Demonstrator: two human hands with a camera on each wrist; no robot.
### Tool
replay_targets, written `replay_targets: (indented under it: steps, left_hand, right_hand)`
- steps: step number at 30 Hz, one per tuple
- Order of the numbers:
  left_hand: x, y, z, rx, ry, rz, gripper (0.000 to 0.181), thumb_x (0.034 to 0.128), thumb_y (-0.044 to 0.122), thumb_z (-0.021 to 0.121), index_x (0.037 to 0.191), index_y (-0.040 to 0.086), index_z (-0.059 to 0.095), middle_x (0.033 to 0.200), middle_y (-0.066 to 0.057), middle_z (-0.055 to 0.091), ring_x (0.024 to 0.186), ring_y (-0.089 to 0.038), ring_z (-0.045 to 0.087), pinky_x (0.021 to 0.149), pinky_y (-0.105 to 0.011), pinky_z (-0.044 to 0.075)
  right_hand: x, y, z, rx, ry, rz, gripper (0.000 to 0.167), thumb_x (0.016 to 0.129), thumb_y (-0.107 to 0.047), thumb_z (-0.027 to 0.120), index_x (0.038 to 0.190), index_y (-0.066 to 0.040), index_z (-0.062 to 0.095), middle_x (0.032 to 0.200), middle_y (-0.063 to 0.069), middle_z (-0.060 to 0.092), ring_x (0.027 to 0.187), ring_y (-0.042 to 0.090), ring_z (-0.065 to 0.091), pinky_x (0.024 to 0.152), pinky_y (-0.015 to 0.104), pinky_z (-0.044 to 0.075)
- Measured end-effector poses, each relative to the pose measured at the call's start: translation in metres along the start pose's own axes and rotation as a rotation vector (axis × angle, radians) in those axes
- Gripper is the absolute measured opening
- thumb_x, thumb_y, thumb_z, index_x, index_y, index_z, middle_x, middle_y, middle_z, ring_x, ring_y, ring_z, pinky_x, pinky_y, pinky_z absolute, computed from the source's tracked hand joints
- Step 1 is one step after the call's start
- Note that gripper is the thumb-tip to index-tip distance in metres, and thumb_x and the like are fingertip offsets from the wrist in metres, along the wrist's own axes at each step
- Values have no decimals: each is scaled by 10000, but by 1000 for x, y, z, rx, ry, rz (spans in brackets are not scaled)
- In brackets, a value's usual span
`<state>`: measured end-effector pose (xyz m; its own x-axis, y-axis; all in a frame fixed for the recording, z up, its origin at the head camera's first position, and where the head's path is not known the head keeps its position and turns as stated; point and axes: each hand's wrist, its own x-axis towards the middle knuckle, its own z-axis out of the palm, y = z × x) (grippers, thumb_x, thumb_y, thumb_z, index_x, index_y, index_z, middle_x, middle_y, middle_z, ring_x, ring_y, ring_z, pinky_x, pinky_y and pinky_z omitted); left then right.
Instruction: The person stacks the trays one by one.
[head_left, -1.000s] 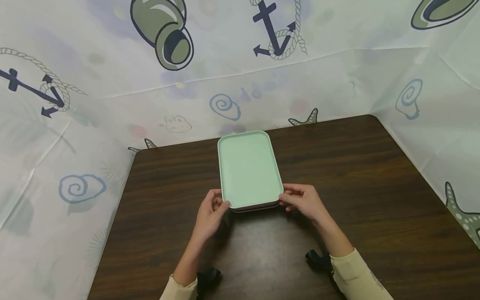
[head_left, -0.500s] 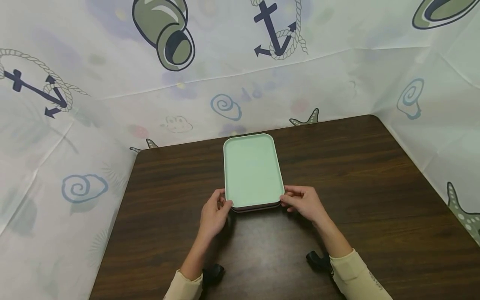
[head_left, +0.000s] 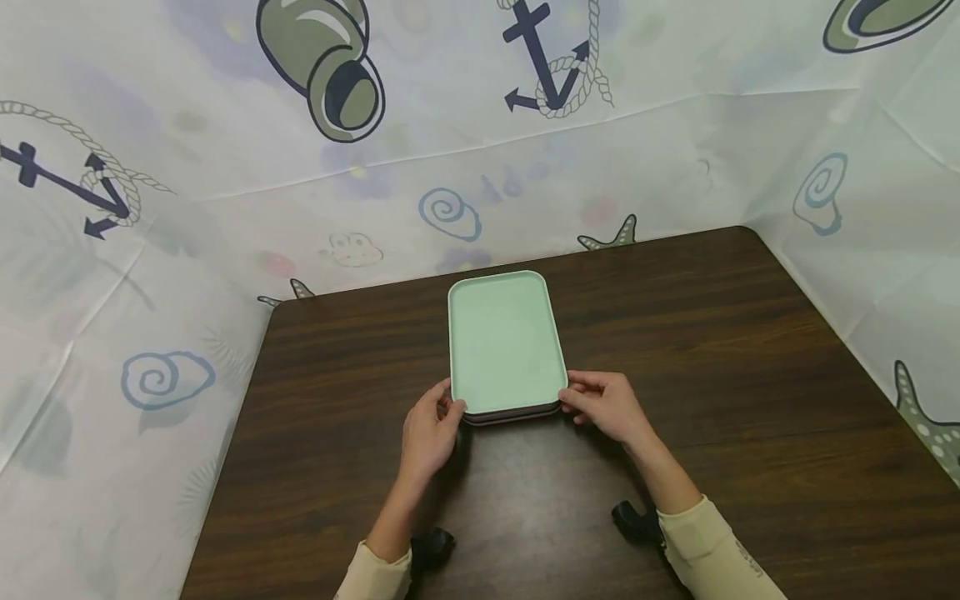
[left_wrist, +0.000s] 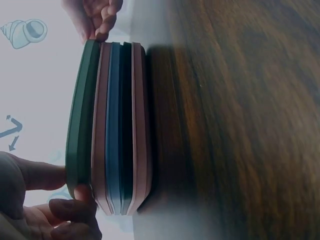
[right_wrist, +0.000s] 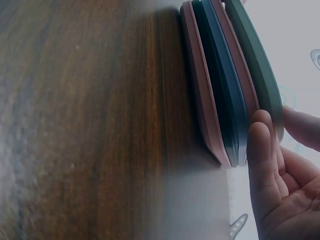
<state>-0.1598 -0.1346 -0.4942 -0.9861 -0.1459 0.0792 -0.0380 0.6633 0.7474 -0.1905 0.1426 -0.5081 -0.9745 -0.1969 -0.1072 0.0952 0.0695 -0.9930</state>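
Note:
A light green tray (head_left: 506, 342) lies on top of a stack of rectangular trays. Below it, the left wrist view shows a pink tray (left_wrist: 101, 125), a blue tray (left_wrist: 114, 125), a dark green tray (left_wrist: 126, 125) and another pink tray (left_wrist: 140, 125) at the bottom. My left hand (head_left: 429, 433) pinches the green tray at its near left corner, thumb on the rim and fingers at the side underneath. At the near right corner my right hand (head_left: 607, 408) pinches the same tray between thumb and fingers.
The stack rests on a dark wood-grain table (head_left: 712, 358), close to its far edge. White cloth (head_left: 225, 242) printed with anchors and shells hangs behind and at both sides. Black straps (head_left: 636, 521) sit at the wrists.
The green tray has shifted slightly right and its far end has come nearer, settling in line over the stack. My left hand moved right with it; the right hand barely moved.

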Motion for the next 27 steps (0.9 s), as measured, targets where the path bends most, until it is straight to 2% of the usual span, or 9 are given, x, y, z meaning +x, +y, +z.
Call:
replay_targets:
  steps: [4, 10, 15, 21, 27]
  left_hand:
    - [-2, 2, -1, 15, 17, 7, 397, 916, 189, 630, 1298, 81, 641, 844, 8, 616, 567, -127, 472, 537, -319, 371]
    - [-3, 4, -2, 42, 25, 12, 391, 922, 187, 615, 1301, 97, 645, 839, 11, 611, 586, -129, 467, 568, -329, 374]
    - [-3, 4, -1, 53, 21, 10, 389, 926, 178, 606, 1303, 86, 641, 829, 14, 595, 589, -133, 450, 599, -336, 383]
    - [-3, 5, 0, 68, 24, 10, 391, 927, 191, 610, 1306, 96, 642, 826, 21, 568, 574, -134, 435, 546, -330, 356]
    - [-4, 2, 2, 108, 34, 6, 409, 928, 222, 603, 1325, 128, 633, 812, 41, 532, 588, -141, 431, 521, -330, 347]
  right_hand:
    - [1, -2, 1, -26, -2, -22, 444, 882, -27, 707, 1252, 169, 560, 904, 198, 696, 749, 262, 702, 572, 298, 553]
    - [3, -5, 2, -81, -9, -45, 435, 891, -46, 702, 1250, 161, 569, 915, 211, 700, 770, 328, 702, 566, 313, 552]
    - [3, -6, 3, -103, 1, -43, 430, 892, -53, 705, 1246, 154, 577, 901, 195, 702, 761, 310, 702, 568, 332, 555]
    - [3, -4, 4, -137, 15, -37, 423, 890, -65, 709, 1243, 137, 592, 875, 154, 709, 735, 243, 702, 569, 309, 553]
    - [2, -4, 4, -147, 21, -48, 413, 888, -57, 710, 1233, 141, 597, 878, 181, 709, 736, 270, 701, 566, 314, 554]
